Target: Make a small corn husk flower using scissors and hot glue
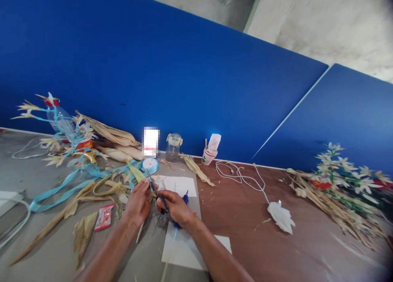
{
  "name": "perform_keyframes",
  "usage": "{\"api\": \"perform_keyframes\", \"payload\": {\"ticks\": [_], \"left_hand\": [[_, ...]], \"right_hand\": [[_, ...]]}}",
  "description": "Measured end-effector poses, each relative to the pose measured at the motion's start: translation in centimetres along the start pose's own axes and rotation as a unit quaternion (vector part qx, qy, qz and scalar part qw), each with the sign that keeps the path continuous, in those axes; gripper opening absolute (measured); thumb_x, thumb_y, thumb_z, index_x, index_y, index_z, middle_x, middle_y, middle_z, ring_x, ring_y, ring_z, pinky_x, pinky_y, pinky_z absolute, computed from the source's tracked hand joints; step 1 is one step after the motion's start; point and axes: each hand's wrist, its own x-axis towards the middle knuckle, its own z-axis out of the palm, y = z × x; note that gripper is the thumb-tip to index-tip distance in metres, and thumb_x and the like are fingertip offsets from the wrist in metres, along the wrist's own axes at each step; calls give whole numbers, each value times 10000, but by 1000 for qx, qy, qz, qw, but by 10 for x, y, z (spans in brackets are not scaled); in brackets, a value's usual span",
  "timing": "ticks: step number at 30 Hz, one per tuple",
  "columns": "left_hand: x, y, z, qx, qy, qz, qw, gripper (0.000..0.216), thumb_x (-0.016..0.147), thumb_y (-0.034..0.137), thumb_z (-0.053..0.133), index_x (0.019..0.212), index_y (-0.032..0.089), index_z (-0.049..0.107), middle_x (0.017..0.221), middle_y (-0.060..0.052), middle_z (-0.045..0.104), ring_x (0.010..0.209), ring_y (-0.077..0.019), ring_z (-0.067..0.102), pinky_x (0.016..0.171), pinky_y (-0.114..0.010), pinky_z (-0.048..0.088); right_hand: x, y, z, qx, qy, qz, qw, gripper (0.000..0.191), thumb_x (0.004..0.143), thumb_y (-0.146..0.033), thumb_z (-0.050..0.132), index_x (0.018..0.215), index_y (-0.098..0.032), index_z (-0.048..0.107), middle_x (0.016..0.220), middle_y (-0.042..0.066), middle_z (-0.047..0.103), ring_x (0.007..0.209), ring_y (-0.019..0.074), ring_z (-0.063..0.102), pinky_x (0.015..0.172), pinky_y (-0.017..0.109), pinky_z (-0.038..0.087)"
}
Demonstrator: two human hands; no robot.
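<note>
My left hand [138, 202] is closed, thumb and fingers pinching a pale green corn husk [136, 171] that sticks up past the fingertips. In my right hand [178, 210] is a pair of scissors [152, 183] with dark handles, fingers wrapped around them. The blades point up and away, right beside the left fingertips and the husk; whether they touch it I cannot tell. Just behind the hands lies a spool of light blue ribbon [150, 164]. A blue object [186, 199], mostly hidden by my right hand, rests on white paper [170, 249].
Dried husks [107, 130], loose blue ribbon [55, 194] and a red packet [104, 217] lie left. A jar [173, 147] and paper cup [209, 156] stand by the blue partition [184, 77]. A white cable [242, 177] crosses the brown tabletop; white flowers [365, 183] lie far right.
</note>
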Motion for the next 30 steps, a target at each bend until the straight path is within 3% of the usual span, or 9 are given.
{"api": "perform_keyframes", "payload": {"ticks": [17, 30], "left_hand": [[4, -3, -4, -30, -12, 6, 999, 66, 718, 163, 642, 710, 133, 583, 637, 9, 581, 559, -102, 571, 501, -190, 478], [1, 1, 2, -20, 7, 1, 1000, 80, 753, 102, 558, 681, 132, 577, 608, -7, 582, 532, -113, 570, 499, -211, 488]], "right_hand": [[1, -1, 4, -55, -5, -30, 998, 251, 743, -396, 611, 764, -148, 637, 575, -41, 418, 537, 73, 328, 520, 213, 276], [-1, -7, 2, -52, 3, -23, 998, 256, 724, -380, 604, 608, -159, 543, 555, -42, 410, 536, 75, 325, 524, 222, 255]]}}
